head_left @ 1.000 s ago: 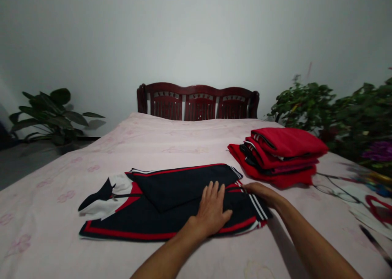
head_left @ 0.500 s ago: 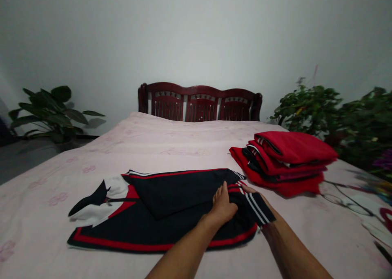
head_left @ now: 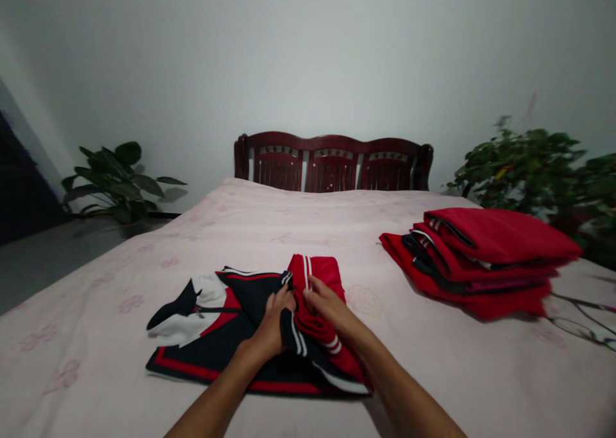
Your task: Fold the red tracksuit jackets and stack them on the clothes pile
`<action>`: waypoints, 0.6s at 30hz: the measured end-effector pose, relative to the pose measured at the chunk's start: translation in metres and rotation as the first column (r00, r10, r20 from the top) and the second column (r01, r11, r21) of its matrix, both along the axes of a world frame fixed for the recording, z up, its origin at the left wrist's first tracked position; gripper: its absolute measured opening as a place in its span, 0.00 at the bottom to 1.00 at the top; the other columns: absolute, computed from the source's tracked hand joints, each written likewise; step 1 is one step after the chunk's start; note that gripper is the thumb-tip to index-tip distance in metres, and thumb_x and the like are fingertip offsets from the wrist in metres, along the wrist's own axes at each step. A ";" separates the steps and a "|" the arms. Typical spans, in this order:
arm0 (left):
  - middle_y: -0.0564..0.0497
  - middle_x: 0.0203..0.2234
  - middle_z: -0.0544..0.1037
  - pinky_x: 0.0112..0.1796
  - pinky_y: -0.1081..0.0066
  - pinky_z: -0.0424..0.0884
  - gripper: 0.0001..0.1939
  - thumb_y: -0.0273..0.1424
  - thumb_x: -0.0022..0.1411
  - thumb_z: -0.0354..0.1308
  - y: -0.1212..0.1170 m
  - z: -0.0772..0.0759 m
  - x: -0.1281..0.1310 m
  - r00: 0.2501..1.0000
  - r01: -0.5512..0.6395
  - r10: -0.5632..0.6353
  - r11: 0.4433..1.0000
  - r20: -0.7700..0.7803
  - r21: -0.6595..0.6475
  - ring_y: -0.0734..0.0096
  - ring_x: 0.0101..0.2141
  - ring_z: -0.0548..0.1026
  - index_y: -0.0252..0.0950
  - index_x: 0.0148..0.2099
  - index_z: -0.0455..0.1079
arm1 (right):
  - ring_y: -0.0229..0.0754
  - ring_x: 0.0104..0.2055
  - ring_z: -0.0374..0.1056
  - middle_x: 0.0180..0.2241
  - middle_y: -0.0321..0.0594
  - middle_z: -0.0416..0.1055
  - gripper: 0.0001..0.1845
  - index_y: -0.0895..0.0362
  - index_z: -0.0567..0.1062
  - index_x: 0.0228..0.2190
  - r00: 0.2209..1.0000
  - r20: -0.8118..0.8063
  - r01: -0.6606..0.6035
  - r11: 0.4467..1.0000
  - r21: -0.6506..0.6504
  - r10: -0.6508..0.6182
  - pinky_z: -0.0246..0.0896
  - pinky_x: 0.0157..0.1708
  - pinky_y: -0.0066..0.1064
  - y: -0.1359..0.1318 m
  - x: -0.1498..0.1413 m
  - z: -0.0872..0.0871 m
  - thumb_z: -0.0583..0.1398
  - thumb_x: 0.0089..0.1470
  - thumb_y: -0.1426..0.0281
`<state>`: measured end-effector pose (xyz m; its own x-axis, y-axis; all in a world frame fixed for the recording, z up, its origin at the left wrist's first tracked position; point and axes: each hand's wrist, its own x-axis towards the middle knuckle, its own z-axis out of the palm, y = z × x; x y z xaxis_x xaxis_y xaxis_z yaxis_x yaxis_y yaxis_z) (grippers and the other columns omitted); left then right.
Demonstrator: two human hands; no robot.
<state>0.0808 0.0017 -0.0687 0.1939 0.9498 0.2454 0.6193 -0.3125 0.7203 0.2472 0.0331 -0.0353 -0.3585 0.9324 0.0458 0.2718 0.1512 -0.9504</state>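
Observation:
A navy jacket (head_left: 202, 361) with red trim and a white collar lies on the bed, its collar end to the left. Its right end is folded over leftward, baring a red side with white stripes. My right hand (head_left: 330, 306) grips this red folded part, fingers pointing up and left. Close beside it, my left hand (head_left: 276, 319) is closed on the jacket near a striped navy cuff (head_left: 297, 335); some of its fingertips are hidden in the cloth.
To the right sits a stack of folded red clothes (head_left: 500, 236), with eyeglasses (head_left: 577, 322) near it. A pink floral sheet (head_left: 120, 303) covers the bed. Behind stands a dark wooden headboard (head_left: 332, 168), with potted plants (head_left: 120, 181) and leafy greenery (head_left: 529, 168) at either side.
The jacket's right end has been lifted and folded over to the left, so its red side shows. Both hands moved left with it. The view has turned slightly left.

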 end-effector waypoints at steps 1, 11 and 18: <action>0.41 0.61 0.71 0.65 0.37 0.44 0.24 0.27 0.59 0.58 -0.002 -0.007 -0.018 0.981 -0.091 0.090 0.996 -0.174 0.007 0.43 0.67 0.55 0.41 0.59 0.72 | 0.49 0.55 0.70 0.53 0.47 0.75 0.29 0.57 0.68 0.60 0.996 0.084 -0.015 0.999 0.049 0.011 0.63 0.56 0.41 -0.006 -0.010 -0.009 0.57 0.59 0.62; 0.47 0.61 0.72 0.63 0.51 0.59 0.22 0.32 0.72 0.43 -0.020 -0.020 -0.046 0.926 -0.235 0.273 0.957 -0.260 0.168 0.60 0.64 0.65 0.39 0.63 0.66 | 0.52 0.56 0.71 0.56 0.54 0.72 0.29 0.63 0.66 0.62 0.874 0.460 0.005 0.950 0.313 -0.157 0.62 0.56 0.40 -0.035 -0.029 -0.031 0.53 0.61 0.69; 0.46 0.63 0.70 0.65 0.48 0.54 0.23 0.31 0.73 0.42 -0.028 -0.039 -0.029 0.898 -0.148 0.231 0.960 -0.374 0.238 0.62 0.65 0.63 0.39 0.66 0.62 | 0.48 0.56 0.71 0.55 0.49 0.74 0.26 0.61 0.72 0.58 0.908 0.386 0.025 0.943 0.333 -0.161 0.63 0.56 0.37 -0.033 -0.025 -0.038 0.53 0.61 0.69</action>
<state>0.0513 -0.0268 -0.1075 0.1355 0.9176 0.3738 0.9009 -0.2711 0.3390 0.2218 0.0000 -0.0734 -0.3213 0.9230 0.2116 0.6475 0.3772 -0.6621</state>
